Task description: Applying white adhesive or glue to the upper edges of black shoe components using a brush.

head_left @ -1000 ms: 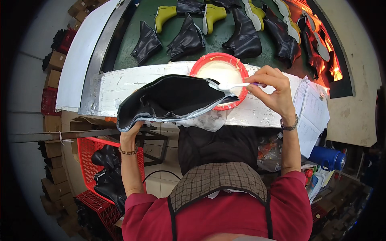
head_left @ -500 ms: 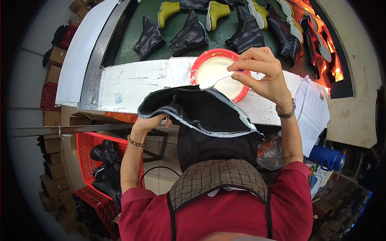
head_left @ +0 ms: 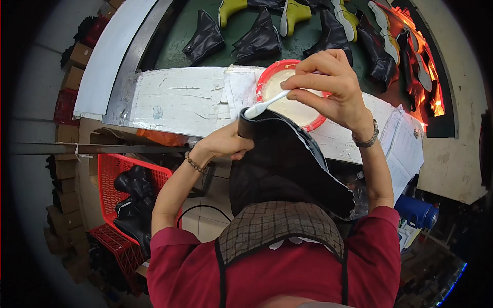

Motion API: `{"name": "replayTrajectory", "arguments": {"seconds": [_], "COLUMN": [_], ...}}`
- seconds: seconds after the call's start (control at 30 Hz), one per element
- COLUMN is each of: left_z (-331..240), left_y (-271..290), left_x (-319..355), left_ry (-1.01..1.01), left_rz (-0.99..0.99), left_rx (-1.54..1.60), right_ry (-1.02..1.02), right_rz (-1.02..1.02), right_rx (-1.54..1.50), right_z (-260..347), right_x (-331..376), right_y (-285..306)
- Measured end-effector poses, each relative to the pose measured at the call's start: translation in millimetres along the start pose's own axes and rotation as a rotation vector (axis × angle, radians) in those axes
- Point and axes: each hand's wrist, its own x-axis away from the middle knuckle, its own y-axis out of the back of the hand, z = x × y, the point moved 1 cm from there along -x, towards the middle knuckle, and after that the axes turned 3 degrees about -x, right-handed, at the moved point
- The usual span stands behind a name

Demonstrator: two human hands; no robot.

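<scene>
My left hand [head_left: 228, 140] grips the far left edge of a black leather boot upper [head_left: 290, 161], thumb and fingers closed on it. The upper hangs over my lap, its opening edge running down to the right with a pale coating along it. A white toothbrush-like brush [head_left: 266, 105] is pinched between the thumb and fingers of my right hand [head_left: 333, 90]. Its head touches the upper's edge beside my left hand. Just beyond, partly behind my right hand, stands a red bowl [head_left: 261, 84] holding creamy white paste [head_left: 309, 114].
A white, worn board [head_left: 177, 97] edges the bench in front. Past it, black boots [head_left: 259, 38] and yellow boots [head_left: 295, 18] lie on a green belt [head_left: 172, 51]; orange glow lights its right end. Red crates [head_left: 110, 177] with black boots are left, a blue flask [head_left: 417, 211] right.
The upper's opening has narrowed and its left side has swung right and inward. My left hand has moved right and up, and the brush now sits at the upper's far left corner.
</scene>
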Motion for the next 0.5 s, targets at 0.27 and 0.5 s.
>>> {"name": "replayTrajectory", "arguments": {"seconds": [0.27,0.5], "left_z": [29,20], "left_y": [38,57], "left_x": [19,14], "left_ry": [-0.33,-0.338], "left_rz": [-0.358,-0.515], "left_rx": [0.357,0.483], "right_ry": [-0.263,-0.703], "right_rz": [-0.112,-0.265], "right_rx": [0.08,-0.265], "right_z": [-14,-24], "right_x": [68,112], "right_y": [7,3]}}
